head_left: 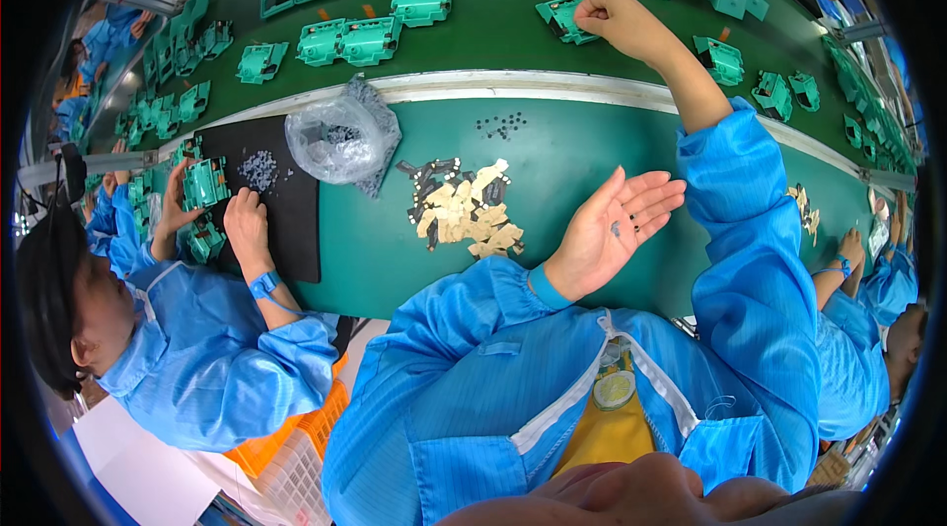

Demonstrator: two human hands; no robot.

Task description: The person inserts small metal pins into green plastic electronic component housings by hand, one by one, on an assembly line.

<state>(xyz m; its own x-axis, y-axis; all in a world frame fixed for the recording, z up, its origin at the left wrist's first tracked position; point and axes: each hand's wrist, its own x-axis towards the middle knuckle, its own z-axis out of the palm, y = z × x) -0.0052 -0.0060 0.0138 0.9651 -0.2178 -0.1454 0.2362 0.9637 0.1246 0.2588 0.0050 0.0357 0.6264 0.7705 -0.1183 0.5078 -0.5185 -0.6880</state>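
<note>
In the head view, the person's left hand (pixel 617 230) is spread palm-up above the smooth green work surface (pixel 552 156), with a small grey piece (pixel 616 228) and tiny dark bits resting loose on it. Tilting or bumping that palm could spill them, since no finger closes over them.

The right hand (pixel 614 21) has its fingertips drawn narrowly together at a teal-green, box-shaped housing (pixel 562 21) on the dark green, flat line surface (pixel 483 44); whether they pinch anything cannot be told. The arm's long reach and the folded fingers hiding the contact could lead to a misplaced part or a nudged housing.

Anything dropped might be lost among the scattered small black discs (pixel 501 125) or the heaped cream-and-black strips (pixel 459 210) nearby.
</note>
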